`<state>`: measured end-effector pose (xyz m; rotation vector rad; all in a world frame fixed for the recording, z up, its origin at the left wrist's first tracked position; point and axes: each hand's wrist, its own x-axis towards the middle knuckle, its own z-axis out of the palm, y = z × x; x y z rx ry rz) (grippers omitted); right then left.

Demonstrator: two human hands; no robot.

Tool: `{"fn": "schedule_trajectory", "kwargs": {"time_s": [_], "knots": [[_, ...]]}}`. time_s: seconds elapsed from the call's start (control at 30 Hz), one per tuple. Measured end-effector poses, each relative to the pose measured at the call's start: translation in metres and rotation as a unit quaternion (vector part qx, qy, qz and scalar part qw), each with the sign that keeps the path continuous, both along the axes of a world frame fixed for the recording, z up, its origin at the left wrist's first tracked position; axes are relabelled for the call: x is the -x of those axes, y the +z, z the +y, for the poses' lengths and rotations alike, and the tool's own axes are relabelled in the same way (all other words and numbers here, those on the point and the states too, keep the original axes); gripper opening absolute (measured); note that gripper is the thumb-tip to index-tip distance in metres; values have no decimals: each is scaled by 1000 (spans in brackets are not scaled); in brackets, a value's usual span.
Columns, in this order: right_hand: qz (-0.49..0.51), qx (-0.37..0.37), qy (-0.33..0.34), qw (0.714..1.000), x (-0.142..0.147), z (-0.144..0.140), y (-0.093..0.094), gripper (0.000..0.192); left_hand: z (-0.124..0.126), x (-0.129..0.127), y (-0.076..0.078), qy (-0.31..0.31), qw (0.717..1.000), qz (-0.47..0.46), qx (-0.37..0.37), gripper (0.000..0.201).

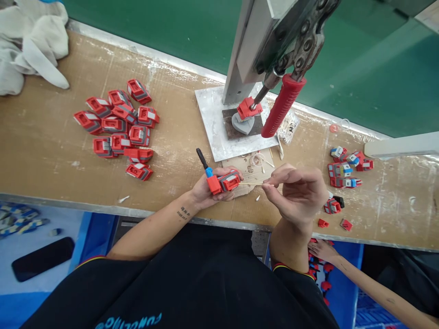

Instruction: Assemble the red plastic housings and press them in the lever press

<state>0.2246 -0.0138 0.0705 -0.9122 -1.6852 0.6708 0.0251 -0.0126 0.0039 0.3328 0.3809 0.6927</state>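
In my left hand (pixel 201 191) rests a red toy part (pixel 229 181) with grey and white panels, and a second red block with a blue joint and a black rod (pixel 202 158) pointing up sits beside it. My right hand (pixel 302 192) pinches a thin pale stick (pixel 252 183), much like a cotton swab, between thumb and fingertips. Its far end meets the right side of the toy part; the tip is too small to make out. Beyond my hands, a piece of cardboard (pixel 236 163) carries loose swabs, a clear ring and small bits.
A toggle press with a red handle (pixel 284 106) stands on a metal plate (pixel 211 107), over a red part (pixel 249 108). Several red parts (pixel 118 124) lie left, others (pixel 343 171) right. White gloves (pixel 41 50) lie upper left. A co-worker's hand (pixel 322 250) reaches into a blue bin (pixel 346 269).
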Motion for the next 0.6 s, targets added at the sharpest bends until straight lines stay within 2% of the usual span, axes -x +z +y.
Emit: {"fn": "schedule_trajectory", "kwargs": {"time_s": [0.13, 0.2, 0.27, 0.33, 0.43, 0.6], "knots": [[1, -75, -93, 993, -13, 5, 1, 28, 0, 1, -1, -4, 1000, -6, -2, 36], [-27, -70, -142, 987, -23, 7, -5, 28, 0, 1, -1, -4, 1000, -13, -3, 37], [-81, -36, -161, 983, -32, 8, -14, 26, 0, 1, -2, -2, 1000, -16, 0, 37], [-138, -16, -168, 976, -38, 10, -22, 21, 0, 1, -1, -1, 1000, -15, 4, 37], [-211, -31, -177, 961, -39, 13, -31, 14, 0, 2, 0, 3, 1000, -5, 7, 33], [-297, -71, -99, 947, -28, 19, -38, 16, 0, 5, 3, 8, 1000, 21, 16, 30]]}}
